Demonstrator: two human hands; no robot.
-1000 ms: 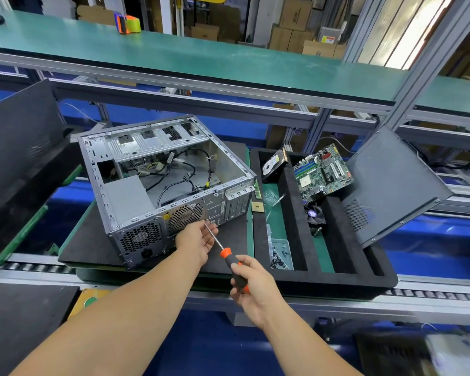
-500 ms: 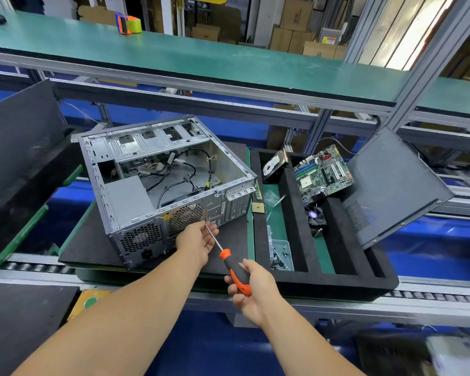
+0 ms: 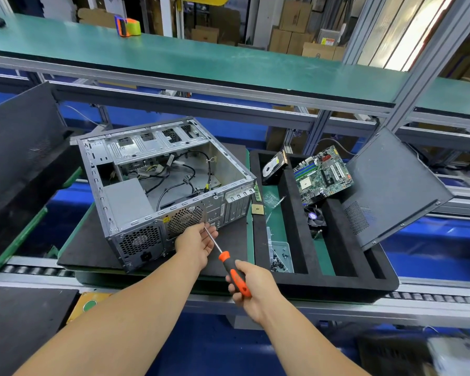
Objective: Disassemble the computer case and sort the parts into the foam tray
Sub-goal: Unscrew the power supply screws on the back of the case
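Note:
The open grey computer case (image 3: 228,169) lies on a black mat, its rear panel facing me, with the power supply (image 3: 128,202) and loose cables inside. My left hand (image 3: 193,245) is at the rear panel beside the fan grille, its fingers curled round the tip end of the screwdriver's shaft. My right hand (image 3: 255,291) grips the orange and black handle of the screwdriver (image 3: 224,259). To the right, the black foam tray (image 3: 337,286) holds a hard drive (image 3: 273,166), a motherboard (image 3: 323,175) and a cooler fan (image 3: 314,217).
A dark side panel (image 3: 391,185) leans on the tray's right edge. A clear box of screws (image 3: 280,256), a CPU chip (image 3: 257,209) and a memory stick (image 3: 257,194) lie in the tray's left slot. Another black panel (image 3: 17,147) stands at the left. A green shelf (image 3: 228,61) runs overhead.
My right hand has shifted its grip lower on the handle, so more orange shows. My left hand and the shaft tip stay at the rear panel.

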